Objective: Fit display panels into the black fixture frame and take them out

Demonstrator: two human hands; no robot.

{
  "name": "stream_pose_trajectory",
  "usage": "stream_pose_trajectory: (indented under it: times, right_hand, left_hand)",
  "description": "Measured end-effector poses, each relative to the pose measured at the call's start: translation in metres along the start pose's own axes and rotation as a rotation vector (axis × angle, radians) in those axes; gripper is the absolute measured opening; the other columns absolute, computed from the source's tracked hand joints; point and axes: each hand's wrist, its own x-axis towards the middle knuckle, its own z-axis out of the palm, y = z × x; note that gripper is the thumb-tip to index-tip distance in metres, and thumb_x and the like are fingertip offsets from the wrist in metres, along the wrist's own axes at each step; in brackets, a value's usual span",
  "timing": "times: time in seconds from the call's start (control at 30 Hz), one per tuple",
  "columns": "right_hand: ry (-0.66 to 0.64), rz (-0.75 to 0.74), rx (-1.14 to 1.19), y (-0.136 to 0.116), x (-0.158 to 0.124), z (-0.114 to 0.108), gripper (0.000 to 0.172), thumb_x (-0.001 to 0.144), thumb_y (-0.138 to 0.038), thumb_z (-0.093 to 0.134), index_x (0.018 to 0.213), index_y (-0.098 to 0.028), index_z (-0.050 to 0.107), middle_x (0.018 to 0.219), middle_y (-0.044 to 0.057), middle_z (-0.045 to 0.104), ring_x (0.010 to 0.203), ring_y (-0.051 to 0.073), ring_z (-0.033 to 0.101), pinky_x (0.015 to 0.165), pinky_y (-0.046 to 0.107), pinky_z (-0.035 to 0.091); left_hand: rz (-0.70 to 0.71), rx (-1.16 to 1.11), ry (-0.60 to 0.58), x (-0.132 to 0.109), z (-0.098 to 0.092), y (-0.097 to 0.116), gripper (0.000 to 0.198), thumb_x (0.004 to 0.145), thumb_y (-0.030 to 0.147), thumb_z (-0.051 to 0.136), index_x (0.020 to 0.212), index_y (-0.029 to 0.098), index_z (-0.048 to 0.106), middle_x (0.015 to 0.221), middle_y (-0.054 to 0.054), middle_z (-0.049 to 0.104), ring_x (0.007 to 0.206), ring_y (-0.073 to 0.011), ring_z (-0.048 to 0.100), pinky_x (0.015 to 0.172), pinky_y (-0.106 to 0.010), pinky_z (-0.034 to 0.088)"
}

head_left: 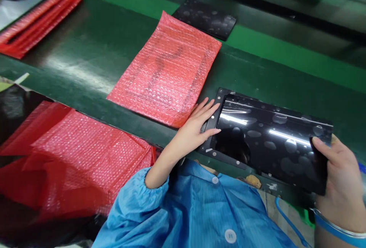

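A glossy black screen panel (pixel 268 145) with bubble-like patches under its film lies tilted over a black backing plate (pixel 228 159) edged with small pale dots. My right hand (pixel 340 168) grips the panel's right end, thumb on top and the other fingers hidden beneath. My left hand (pixel 196 126) rests with fingers spread on the left edge of the backing plate, holding nothing. Just beyond its fingertips lies a red bubble-wrap bag (pixel 168 68) with a dark shape showing through.
Behind the bag lies another black panel (pixel 207 17) on the green bench (pixel 94 42). Stacked red bubble-wrap bags (pixel 61 7) with a grey panel (pixel 23 0) on top sit far left. Several loose red bags (pixel 85 145) are heaped at the near left.
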Motion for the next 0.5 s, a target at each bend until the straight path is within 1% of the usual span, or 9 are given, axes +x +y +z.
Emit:
stream_pose_trajectory:
  times: [0.13,0.3,0.4,0.5]
  right_hand:
    - [-0.007,0.035,-0.021,-0.0033,-0.0021,0.003,0.049,0.039,-0.027,0.087,0.084,-0.027,0.069,0.076,0.001,0.072,0.075,0.03,0.072,0.071,0.044,0.06]
    - [-0.019,0.024,-0.076,-0.0055,-0.0011,0.0017,0.052,0.04,-0.031,0.087,0.089,-0.026,0.07,0.078,0.001,0.071,0.075,0.029,0.071,0.07,0.043,0.06]
    - [-0.037,-0.006,-0.09,-0.0068,0.0006,0.0022,0.05,0.04,-0.032,0.087,0.087,-0.026,0.069,0.074,0.001,0.07,0.076,0.029,0.071,0.071,0.043,0.06]
    - [-0.047,-0.052,-0.102,-0.0078,0.0031,0.0028,0.045,0.044,-0.032,0.086,0.085,-0.026,0.069,0.072,0.0,0.068,0.076,0.029,0.071,0.073,0.043,0.059]
  left_hand:
    - [-0.002,0.014,-0.007,-0.0002,-0.0009,0.0016,0.066,0.096,0.049,0.06,0.155,0.029,0.038,0.165,-0.007,0.033,0.157,-0.0248,0.016,0.126,-0.056,0.015]
    - [0.004,0.087,-0.033,-0.001,-0.0016,0.005,0.057,0.097,0.043,0.059,0.151,0.028,0.047,0.166,-0.008,0.029,0.157,-0.0248,0.015,0.126,-0.055,0.015]
    - [0.023,0.153,-0.056,-0.0015,-0.0005,0.0052,0.054,0.095,0.043,0.062,0.147,0.029,0.052,0.168,-0.01,0.024,0.157,-0.0282,0.013,0.124,-0.057,0.018]
    - [0.047,0.19,-0.061,-0.0019,0.0008,0.0041,0.055,0.094,0.046,0.063,0.145,0.031,0.054,0.168,-0.011,0.023,0.157,-0.0307,0.013,0.123,-0.06,0.021]
